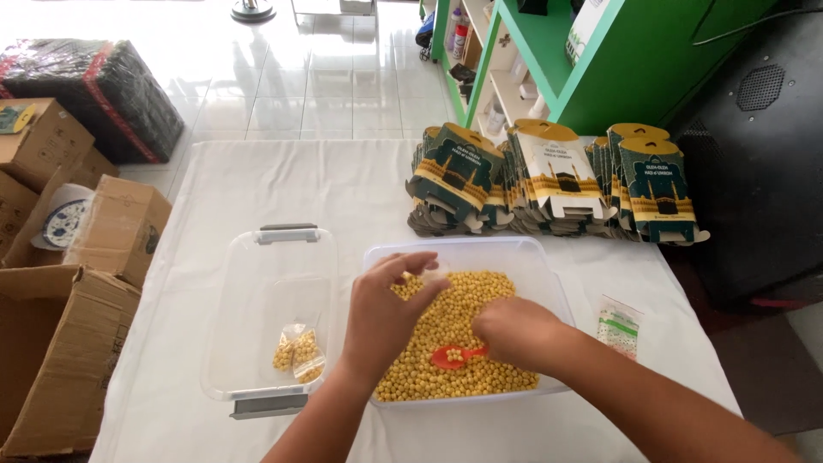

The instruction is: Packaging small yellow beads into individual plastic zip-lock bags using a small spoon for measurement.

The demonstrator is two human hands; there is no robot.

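Note:
A clear plastic tub (pixel 549 270) holds a heap of yellow chickpeas (pixel 467 296). My right hand (pixel 514 330) is over the heap, gripping the handle of a small orange scoop (pixel 450 356) that lies loaded in the chickpeas. My left hand (pixel 386 313) hovers above the tub's left side, its fingertips pinching a small clear plastic bag (pixel 433 279) that is hard to make out. To the left stands a second clear tub (pixel 266 283) with grey clip handles, holding two small filled bags of chickpeas (pixel 298 353).
Stacks of flat printed green-and-gold cartons (pixel 549 184) lie at the table's far side. A small pile of empty bags (pixel 619 326) rests right of the tub. Cardboard boxes (pixel 64 283) stand on the floor at left, green shelving (pixel 591 60) behind.

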